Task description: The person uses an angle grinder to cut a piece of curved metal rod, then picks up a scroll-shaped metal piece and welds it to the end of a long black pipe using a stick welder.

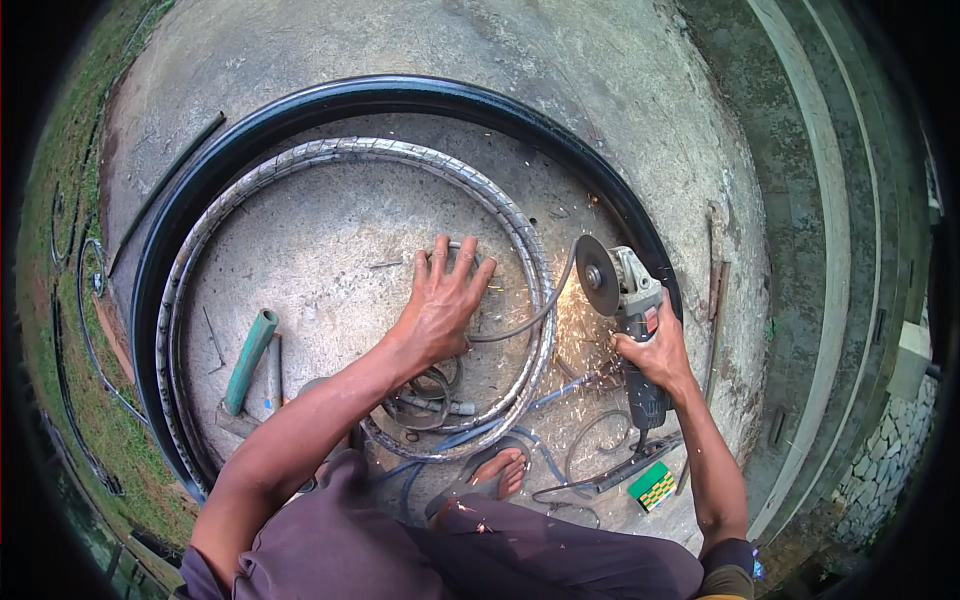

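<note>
Sparks [575,290] fly where the disc [597,275] of the grinder [630,310] meets the twisted ring [350,150], at the ring's right side on the concrete slab [620,90]. I see the right hand [655,350] wrapped around the grinder body, fingers closed on it, with the disc held upright so that its edge bites the metal. I judge the left hand [440,300] serves as a clamp: it lies flat, fingers spread apart, palm pressing down on a small rod [455,245] and the slab inside the ring, near the cut, probably to stop the work shifting. The ring is grey, spiral-wrapped steel, bent into a large circle; it lies inside a wider black hoop [400,90]. A foot in a sandal [495,475] rests on the ring's near edge, likely for added hold. A green-handled hammer [250,360] lies at the ring's left inner side. Cables [590,440] trail by the slab's near edge beside a green box [652,486].
</note>
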